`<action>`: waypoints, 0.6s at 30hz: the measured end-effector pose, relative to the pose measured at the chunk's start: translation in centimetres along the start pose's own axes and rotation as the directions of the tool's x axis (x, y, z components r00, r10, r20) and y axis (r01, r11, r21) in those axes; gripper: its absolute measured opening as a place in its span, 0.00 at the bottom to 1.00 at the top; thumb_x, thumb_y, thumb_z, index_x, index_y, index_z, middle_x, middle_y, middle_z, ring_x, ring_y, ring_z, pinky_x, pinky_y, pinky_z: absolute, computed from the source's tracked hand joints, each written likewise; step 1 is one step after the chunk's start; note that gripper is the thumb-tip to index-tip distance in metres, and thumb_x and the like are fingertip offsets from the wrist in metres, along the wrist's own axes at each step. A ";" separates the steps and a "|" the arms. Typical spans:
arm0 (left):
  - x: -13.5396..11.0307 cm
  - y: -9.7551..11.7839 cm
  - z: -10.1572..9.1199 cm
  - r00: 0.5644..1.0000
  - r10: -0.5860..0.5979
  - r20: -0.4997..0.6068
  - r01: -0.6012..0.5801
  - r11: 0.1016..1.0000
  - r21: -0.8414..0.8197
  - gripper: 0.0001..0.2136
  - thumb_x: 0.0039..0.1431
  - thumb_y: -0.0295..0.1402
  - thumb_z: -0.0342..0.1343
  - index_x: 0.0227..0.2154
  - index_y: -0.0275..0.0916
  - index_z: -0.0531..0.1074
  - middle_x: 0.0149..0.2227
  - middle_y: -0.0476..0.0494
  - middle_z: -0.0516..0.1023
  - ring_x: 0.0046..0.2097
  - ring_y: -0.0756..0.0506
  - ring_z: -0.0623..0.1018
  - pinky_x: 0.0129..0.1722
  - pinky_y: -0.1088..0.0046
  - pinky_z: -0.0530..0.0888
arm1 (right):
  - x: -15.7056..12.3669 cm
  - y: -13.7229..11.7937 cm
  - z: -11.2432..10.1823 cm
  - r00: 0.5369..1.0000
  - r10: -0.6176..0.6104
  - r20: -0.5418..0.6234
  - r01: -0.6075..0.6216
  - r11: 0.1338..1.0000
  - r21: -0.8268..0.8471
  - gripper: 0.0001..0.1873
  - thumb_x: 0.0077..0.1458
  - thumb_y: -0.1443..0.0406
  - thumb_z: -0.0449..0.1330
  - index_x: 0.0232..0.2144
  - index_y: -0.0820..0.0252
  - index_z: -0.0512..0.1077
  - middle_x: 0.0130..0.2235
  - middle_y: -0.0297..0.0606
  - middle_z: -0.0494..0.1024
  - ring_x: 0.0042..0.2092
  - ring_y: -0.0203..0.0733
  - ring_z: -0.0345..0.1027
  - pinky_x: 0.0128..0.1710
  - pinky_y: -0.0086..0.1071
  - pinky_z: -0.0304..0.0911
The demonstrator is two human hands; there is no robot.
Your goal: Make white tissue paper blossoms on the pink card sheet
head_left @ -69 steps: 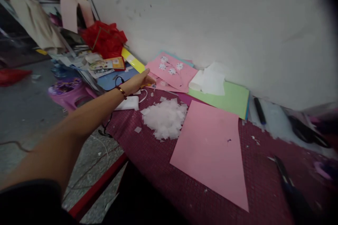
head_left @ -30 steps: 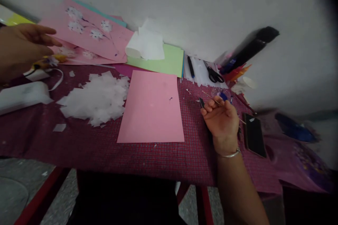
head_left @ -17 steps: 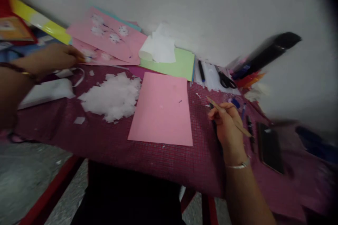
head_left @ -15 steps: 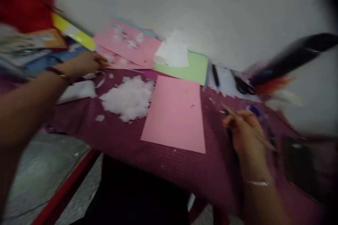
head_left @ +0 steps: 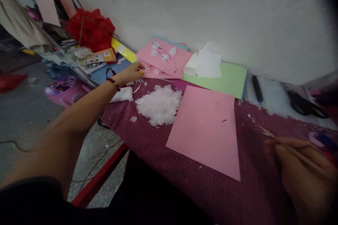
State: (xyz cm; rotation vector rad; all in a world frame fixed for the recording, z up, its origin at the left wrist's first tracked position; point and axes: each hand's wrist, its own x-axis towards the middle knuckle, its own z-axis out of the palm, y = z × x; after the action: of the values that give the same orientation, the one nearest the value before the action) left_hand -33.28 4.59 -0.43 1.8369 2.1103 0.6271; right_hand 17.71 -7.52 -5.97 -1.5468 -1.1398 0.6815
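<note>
My left hand (head_left: 131,72) reaches to the table's far left end, fingers closed on a small yellow object (head_left: 142,72) beside a pink sheet with white paper flowers (head_left: 165,58). A beaded bracelet (head_left: 114,83) circles that wrist. My right hand (head_left: 298,168), blurred at the lower right, is closed round a thin wooden stick (head_left: 287,147) above the maroon checked tablecloth (head_left: 185,182). Between the hands lie a plain pink sheet (head_left: 203,130) and a pile of white paper scraps (head_left: 160,105).
Against the wall lie a green sheet (head_left: 227,79) with folded white paper (head_left: 204,64), a black marker (head_left: 257,88) and black scissors (head_left: 303,105). A white block (head_left: 123,95) with a cord sits near my left wrist. Left of the table are a red bag (head_left: 91,30), booklets and a purple stool (head_left: 66,88).
The view has swung back to the left. My left hand stays stretched out at the yellow object by the flowered sheet. My right hand keeps the stick and now sits at the lower right edge.
</note>
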 end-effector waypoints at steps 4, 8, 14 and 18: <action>0.7 -0.9 0.5 0.995 0.099 0.008 -0.099 0.994 -0.045 0.45 0.37 0.37 0.64 0.62 0.36 0.55 0.63 0.31 0.59 0.58 0.36 0.65 0.54 0.62 0.67 | 0.0 -0.3 0.2 1.000 -0.008 0.012 0.008 1.000 0.015 0.08 0.40 0.64 0.64 0.28 0.57 0.75 0.31 0.34 0.77 0.31 0.37 0.68 0.32 0.30 0.60; 0.7 -0.8 0.4 0.997 0.051 -0.049 -0.049 0.998 0.044 0.34 0.37 0.42 0.64 0.51 0.33 0.68 0.51 0.31 0.72 0.49 0.37 0.73 0.46 0.62 0.71 | 0.0 -0.4 0.3 0.999 -0.030 0.034 0.029 0.999 0.020 0.07 0.38 0.64 0.65 0.26 0.57 0.74 0.30 0.34 0.77 0.30 0.37 0.68 0.33 0.30 0.61; 0.0 0.3 1.1 1.000 0.020 -0.022 -0.015 0.971 0.238 0.15 0.51 0.44 0.53 0.24 0.35 0.73 0.24 0.42 0.73 0.30 0.45 0.72 0.33 0.68 0.67 | 0.0 0.0 0.1 0.997 -0.040 0.070 0.040 0.999 0.004 0.05 0.40 0.63 0.65 0.26 0.53 0.75 0.31 0.37 0.77 0.31 0.42 0.69 0.35 0.37 0.63; -0.5 0.0 3.6 0.993 0.120 -0.021 -0.106 0.932 0.346 0.13 0.52 0.40 0.52 0.24 0.36 0.72 0.31 0.37 0.76 0.40 0.41 0.73 0.44 0.63 0.66 | 0.0 0.0 0.2 0.994 -0.023 0.105 0.024 1.000 -0.010 0.06 0.40 0.62 0.65 0.26 0.54 0.75 0.30 0.38 0.77 0.31 0.43 0.69 0.33 0.38 0.62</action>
State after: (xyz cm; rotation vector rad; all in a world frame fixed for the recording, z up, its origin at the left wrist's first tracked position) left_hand -31.53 4.63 -3.56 2.1578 2.2708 0.3354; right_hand 17.55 -7.42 -6.02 -1.5192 -1.2398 0.7486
